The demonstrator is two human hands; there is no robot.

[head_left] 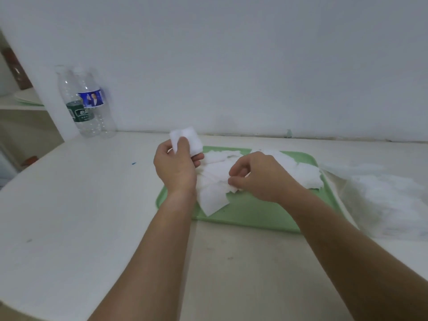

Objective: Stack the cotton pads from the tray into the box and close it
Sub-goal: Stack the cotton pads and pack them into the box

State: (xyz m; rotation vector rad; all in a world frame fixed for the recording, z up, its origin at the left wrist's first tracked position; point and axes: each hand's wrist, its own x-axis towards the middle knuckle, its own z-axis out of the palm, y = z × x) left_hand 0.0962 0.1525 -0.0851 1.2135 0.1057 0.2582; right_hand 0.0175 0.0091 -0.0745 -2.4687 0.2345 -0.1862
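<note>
While the left hand (177, 166) curled round a small stack of cotton pads (186, 141), held upright above the far left corner of the green tray (254, 214), the right hand (257, 177) pinched, between thumb and forefinger, the edge of one of the loose pads (217, 172). These lay overlapping across the tray's far half, partly hidden behind both hands. The tray rested on the white bench (92, 205). Two clear plastic bottles (88, 105) stood far left against the wall (231, 66); a translucent white heap (389, 200), its nature unclear, lay just right of the tray.
</note>
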